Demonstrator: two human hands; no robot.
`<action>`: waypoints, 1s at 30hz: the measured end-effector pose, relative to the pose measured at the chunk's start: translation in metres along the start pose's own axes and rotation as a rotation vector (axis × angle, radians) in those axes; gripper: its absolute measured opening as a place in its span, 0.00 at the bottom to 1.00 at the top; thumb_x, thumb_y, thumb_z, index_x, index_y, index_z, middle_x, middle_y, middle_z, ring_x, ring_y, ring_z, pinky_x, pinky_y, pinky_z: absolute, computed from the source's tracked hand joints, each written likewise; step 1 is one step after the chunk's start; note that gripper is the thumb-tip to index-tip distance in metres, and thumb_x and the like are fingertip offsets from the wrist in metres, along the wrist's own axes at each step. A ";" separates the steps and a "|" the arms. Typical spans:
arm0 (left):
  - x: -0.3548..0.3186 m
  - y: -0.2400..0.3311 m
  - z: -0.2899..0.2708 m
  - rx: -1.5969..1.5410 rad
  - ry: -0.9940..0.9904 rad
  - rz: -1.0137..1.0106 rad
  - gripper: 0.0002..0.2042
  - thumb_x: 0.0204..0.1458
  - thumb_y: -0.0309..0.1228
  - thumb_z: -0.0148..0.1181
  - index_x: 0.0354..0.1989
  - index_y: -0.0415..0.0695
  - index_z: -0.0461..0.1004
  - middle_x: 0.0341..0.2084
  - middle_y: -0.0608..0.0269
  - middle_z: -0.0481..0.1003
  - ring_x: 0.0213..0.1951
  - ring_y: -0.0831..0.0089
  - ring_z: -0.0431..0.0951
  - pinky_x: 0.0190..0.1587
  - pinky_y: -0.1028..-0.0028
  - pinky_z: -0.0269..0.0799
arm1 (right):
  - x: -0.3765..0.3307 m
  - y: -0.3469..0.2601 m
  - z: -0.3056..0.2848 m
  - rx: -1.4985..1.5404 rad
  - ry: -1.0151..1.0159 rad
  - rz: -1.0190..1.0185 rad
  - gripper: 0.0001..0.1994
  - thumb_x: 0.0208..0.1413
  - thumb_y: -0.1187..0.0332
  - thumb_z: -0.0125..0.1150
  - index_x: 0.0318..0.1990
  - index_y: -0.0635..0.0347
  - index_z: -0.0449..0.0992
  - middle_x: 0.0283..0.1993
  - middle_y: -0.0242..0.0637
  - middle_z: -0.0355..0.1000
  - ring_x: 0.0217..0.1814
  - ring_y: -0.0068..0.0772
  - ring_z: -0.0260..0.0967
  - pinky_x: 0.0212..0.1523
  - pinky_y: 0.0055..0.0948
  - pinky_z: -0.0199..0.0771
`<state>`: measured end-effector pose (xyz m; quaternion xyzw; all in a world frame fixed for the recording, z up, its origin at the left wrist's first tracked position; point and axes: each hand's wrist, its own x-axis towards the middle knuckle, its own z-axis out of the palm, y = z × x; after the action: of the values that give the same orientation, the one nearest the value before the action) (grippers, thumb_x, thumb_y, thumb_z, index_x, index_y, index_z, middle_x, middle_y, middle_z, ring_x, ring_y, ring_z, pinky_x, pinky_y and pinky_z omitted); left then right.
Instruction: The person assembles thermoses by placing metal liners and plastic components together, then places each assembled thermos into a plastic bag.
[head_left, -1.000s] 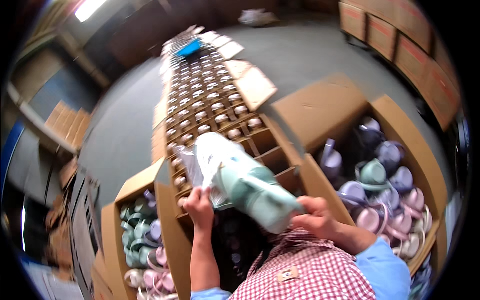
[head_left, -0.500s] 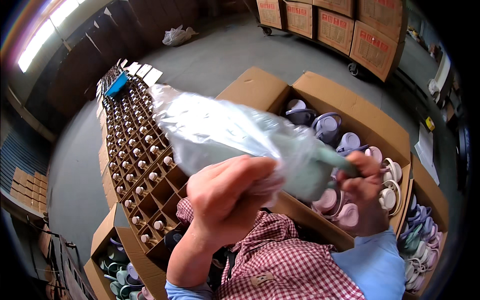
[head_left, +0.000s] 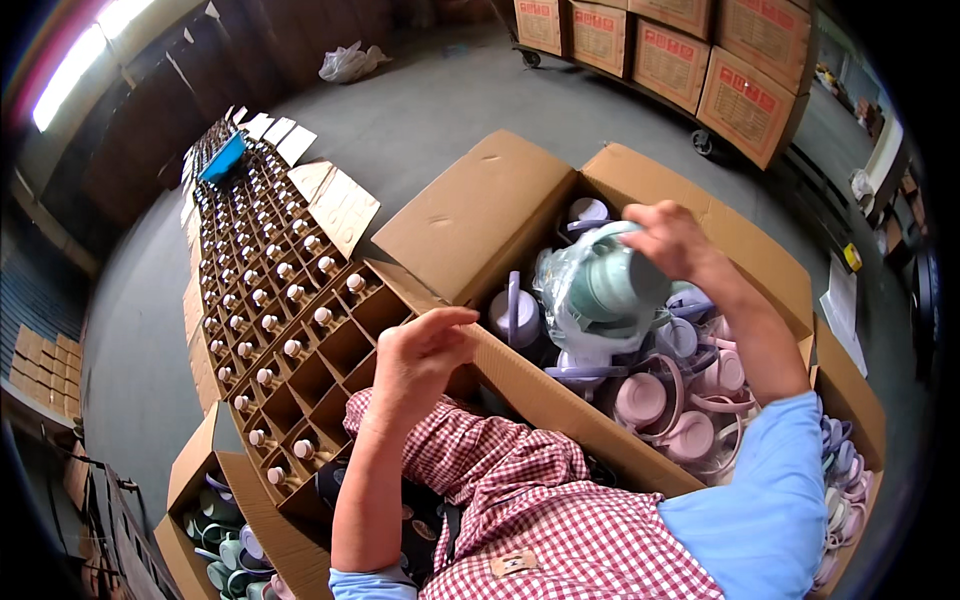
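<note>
Green cup [head_left: 612, 285], gripped by right hand [head_left: 668, 240], was within the carton's [head_left: 590, 420] edges; left hand [head_left: 425, 350] hung loosely open near them

Grey floor [head_left: 430, 112], crumpled whitish plastic bag [head_left: 350, 64], dark wheeled cart [head_left: 622, 90] standing nearby.

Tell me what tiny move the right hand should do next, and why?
Perhaps lower the green cup a little: the right hand has its handle, and it's above the open carton, where purple cups and pink cups sit.
</note>
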<state>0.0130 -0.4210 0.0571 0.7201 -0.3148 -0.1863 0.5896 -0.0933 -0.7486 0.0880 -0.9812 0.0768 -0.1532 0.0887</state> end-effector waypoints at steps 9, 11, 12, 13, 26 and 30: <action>-0.049 -0.046 -0.059 -0.136 0.195 -0.226 0.09 0.49 0.18 0.58 0.40 0.34 0.77 0.27 0.57 0.80 0.29 0.75 0.80 0.34 0.79 0.77 | 0.057 -0.009 0.130 -0.081 -0.143 -0.357 0.20 0.38 0.72 0.58 0.45 0.52 0.75 0.48 0.41 0.72 0.54 0.43 0.68 0.57 0.41 0.63; -0.054 -0.055 -0.066 -0.156 0.207 -0.259 0.09 0.49 0.19 0.59 0.40 0.34 0.77 0.27 0.59 0.79 0.29 0.77 0.79 0.34 0.80 0.76 | 0.050 -0.020 0.144 -0.152 -0.192 -0.687 0.21 0.35 0.72 0.61 0.44 0.49 0.76 0.50 0.35 0.72 0.54 0.39 0.68 0.60 0.45 0.58; -0.056 -0.059 -0.067 -0.207 0.218 -0.250 0.09 0.50 0.20 0.59 0.40 0.34 0.77 0.27 0.58 0.80 0.28 0.77 0.80 0.34 0.80 0.76 | 0.047 -0.019 0.161 -0.178 -0.297 -0.844 0.21 0.34 0.71 0.62 0.43 0.48 0.77 0.49 0.34 0.73 0.53 0.37 0.69 0.60 0.47 0.57; -0.058 -0.059 -0.071 -0.249 0.231 -0.231 0.09 0.50 0.20 0.59 0.40 0.34 0.77 0.27 0.57 0.80 0.28 0.77 0.80 0.33 0.80 0.77 | 0.038 -0.021 0.180 -0.322 -0.523 -0.809 0.19 0.34 0.70 0.63 0.41 0.48 0.78 0.46 0.33 0.74 0.52 0.37 0.69 0.61 0.49 0.56; -0.068 -0.082 -0.062 -0.278 0.136 -0.304 0.10 0.52 0.22 0.58 0.42 0.34 0.76 0.30 0.56 0.79 0.31 0.73 0.80 0.36 0.76 0.78 | 0.094 -0.120 0.001 0.228 -0.026 -0.790 0.05 0.33 0.69 0.60 0.20 0.58 0.72 0.27 0.41 0.72 0.37 0.45 0.71 0.43 0.36 0.71; -0.072 -0.082 -0.041 -0.156 -0.233 -0.282 0.12 0.51 0.24 0.61 0.45 0.37 0.77 0.36 0.58 0.79 0.38 0.73 0.79 0.43 0.76 0.75 | 0.092 -0.189 -0.103 0.115 0.283 -0.370 0.06 0.38 0.73 0.60 0.25 0.62 0.70 0.21 0.37 0.66 0.26 0.28 0.64 0.31 0.26 0.61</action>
<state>0.0057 -0.3334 -0.0198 0.6829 -0.2616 -0.3728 0.5712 -0.0160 -0.5962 0.2484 -0.9406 -0.1013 -0.3071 0.1030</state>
